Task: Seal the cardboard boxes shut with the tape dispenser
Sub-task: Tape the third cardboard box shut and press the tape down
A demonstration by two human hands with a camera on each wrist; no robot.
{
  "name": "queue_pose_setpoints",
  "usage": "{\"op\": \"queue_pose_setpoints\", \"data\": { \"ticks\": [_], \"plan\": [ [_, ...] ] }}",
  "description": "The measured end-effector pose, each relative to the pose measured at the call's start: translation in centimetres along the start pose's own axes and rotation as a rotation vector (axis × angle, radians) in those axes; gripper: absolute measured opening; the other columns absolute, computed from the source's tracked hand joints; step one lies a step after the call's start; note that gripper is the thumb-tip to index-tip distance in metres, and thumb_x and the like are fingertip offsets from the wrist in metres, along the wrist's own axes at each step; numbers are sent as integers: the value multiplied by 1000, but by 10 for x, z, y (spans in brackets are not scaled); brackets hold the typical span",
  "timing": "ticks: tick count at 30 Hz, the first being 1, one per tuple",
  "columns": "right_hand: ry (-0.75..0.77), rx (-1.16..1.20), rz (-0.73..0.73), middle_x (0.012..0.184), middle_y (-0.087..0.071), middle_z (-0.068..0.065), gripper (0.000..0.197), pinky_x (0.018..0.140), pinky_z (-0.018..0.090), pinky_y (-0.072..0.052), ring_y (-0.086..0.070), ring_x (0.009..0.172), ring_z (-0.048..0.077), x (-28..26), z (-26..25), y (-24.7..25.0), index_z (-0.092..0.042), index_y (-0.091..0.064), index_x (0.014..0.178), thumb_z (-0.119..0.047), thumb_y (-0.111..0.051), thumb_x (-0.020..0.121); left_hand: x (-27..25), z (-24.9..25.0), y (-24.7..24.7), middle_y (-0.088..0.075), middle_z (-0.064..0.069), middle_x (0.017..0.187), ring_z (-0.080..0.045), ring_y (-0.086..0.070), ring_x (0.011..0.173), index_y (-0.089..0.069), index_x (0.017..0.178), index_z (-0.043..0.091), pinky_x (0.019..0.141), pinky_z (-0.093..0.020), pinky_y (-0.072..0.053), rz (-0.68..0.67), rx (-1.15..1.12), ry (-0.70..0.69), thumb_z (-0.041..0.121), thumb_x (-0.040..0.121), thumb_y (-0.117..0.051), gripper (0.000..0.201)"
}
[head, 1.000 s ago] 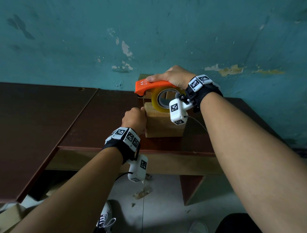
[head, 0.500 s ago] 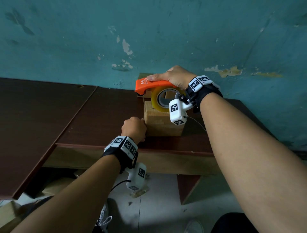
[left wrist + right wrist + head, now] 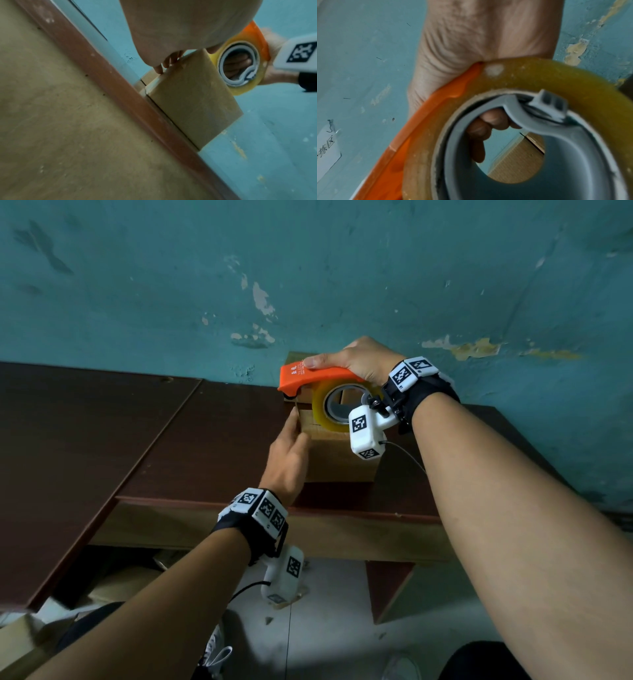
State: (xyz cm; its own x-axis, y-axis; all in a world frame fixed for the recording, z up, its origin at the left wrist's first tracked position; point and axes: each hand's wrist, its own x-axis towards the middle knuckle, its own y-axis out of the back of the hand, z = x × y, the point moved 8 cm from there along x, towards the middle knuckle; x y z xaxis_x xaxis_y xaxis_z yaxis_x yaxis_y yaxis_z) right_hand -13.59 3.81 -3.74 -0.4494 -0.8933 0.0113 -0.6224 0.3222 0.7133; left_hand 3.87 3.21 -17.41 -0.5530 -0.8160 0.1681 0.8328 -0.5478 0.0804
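A small cardboard box (image 3: 337,458) (image 3: 192,98) stands on the dark brown table (image 3: 205,446) near its front edge. On top of the box sits an orange tape dispenser (image 3: 313,376) (image 3: 388,155) with a yellowish tape roll (image 3: 322,409) (image 3: 240,63) (image 3: 539,75). My right hand (image 3: 356,361) (image 3: 481,40) grips the dispenser from above, fingers curled through the roll's core. My left hand (image 3: 287,453) lies flat against the box's left side, fingertips (image 3: 163,67) at its upper edge.
A teal wall with peeling paint (image 3: 308,285) rises right behind the box. A second dark table (image 3: 68,457) adjoins on the left. Cardboard pieces (image 3: 20,642) lie on the floor under it. My shoe (image 3: 214,652) shows below the table edge.
My left hand was a fist at the box's near left corner; it has opened and slid forward along the box's left side. The right hand and dispenser have stayed on top.
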Motion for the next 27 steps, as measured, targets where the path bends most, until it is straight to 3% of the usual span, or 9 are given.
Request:
{"op": "queue_pose_setpoints", "data": {
  "ticks": [3, 5, 8, 12, 15, 18, 22, 27],
  "plan": [
    [-5, -3, 5, 67, -74, -1, 62, 63, 27, -53, -69, 55, 14, -1, 0, 0, -17, -70, 77, -74, -88, 62, 0, -3, -13, -58, 13, 150, -7, -55, 136, -20, 167, 40, 117, -39, -44, -63, 16, -26, 38, 98, -65, 82],
    [-5, -13, 6, 65, -73, -2, 61, 61, 26, -52, -68, 54, 13, -1, 0, 0, -18, -69, 76, -74, -88, 62, 4, -8, -15, -62, 13, 143, -5, -61, 129, -16, 168, 39, 115, -40, -49, -50, 12, -18, 37, 96, -72, 91],
    [-9, -10, 1, 64, -72, -1, 62, 60, 26, -52, -68, 53, 14, 0, 0, -1, -17, -69, 76, -74, -88, 61, 8, -13, -16, -64, 12, 141, -6, -62, 128, -17, 168, 38, 114, -42, -50, -46, 4, -10, 43, 92, -74, 95],
    [-9, -21, -12, 70, -75, 1, 63, 67, 29, -55, -70, 60, 17, 1, 0, 0, -17, -70, 79, -76, -88, 61, 12, -21, -13, -60, 10, 150, -13, -57, 138, -24, 164, 46, 119, -49, -45, -42, 5, 19, 66, 88, -66, 89],
    [-13, -27, -13, 77, -76, 3, 68, 74, 34, -58, -73, 66, 19, 2, 1, 0, -17, -71, 84, -78, -88, 60, 13, -13, -14, -55, 11, 152, -11, -52, 139, -22, 165, 43, 119, -45, -42, -1, 69, -35, 60, 93, -59, 83],
    [-15, -51, -30, 80, -77, 4, 74, 85, 40, -62, -74, 70, 21, 4, 1, -2, -17, -71, 87, -82, -86, 55, 14, -5, -12, -45, 9, 144, -7, -42, 128, -22, 167, 37, 110, -34, -35, 62, 184, -89, 43, 103, -53, 72],
    [-24, -55, -40, 83, -81, 4, 83, 92, 45, -64, -79, 76, 25, 7, 2, -3, -14, -75, 93, -84, -87, 49, 17, -7, -11, -42, -1, 161, -17, -43, 142, -21, 169, 30, 111, -32, -32, 95, 294, -125, 43, 103, -41, 70],
    [-16, -93, -72, 85, -81, 4, 81, 88, 42, -63, -77, 71, 21, 8, -2, -4, -14, -75, 96, -83, -85, 56, 17, -5, -10, -44, -5, 162, -24, -47, 141, -25, 168, 25, 103, -26, -30, 116, 371, -145, 36, 105, -41, 66]
  ]
}}
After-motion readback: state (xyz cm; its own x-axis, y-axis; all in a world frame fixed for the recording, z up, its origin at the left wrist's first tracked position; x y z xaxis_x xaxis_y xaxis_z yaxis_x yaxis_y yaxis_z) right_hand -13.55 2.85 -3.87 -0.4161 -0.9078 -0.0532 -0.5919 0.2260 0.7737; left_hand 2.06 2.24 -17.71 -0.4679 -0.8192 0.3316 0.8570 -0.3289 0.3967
